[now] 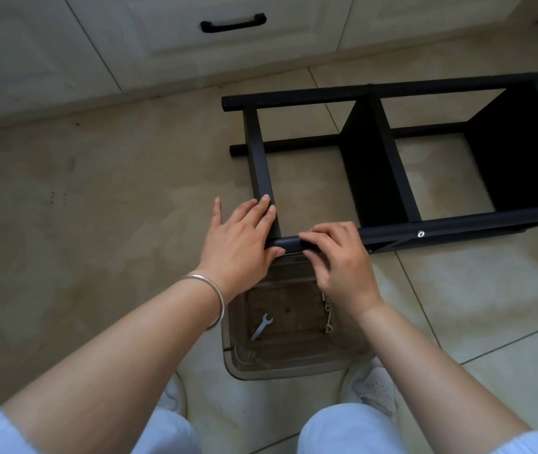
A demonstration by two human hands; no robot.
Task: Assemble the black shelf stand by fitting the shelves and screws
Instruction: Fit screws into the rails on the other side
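Currently the black metal-and-board shelf stand [392, 158] is lying on its side on the beige tiled floor [97, 208], and its near left corner is being worked on. The left hand [241, 244] is being pressed flat, fingers spread, over the joint where the short black crossbar [261, 158] meets the long black round leg tube [457, 224]. The right hand [336, 257] is being curled over that tube, fingertips pinching at it; whether a screw is being held cannot be told. One silver screw head [420, 234] is already seated further along. Judging by this, the corner is being aligned for fastening. Next, a screw and the small silver spanner [261, 327] from the clear plastic tub [290, 365] will probably be needed.
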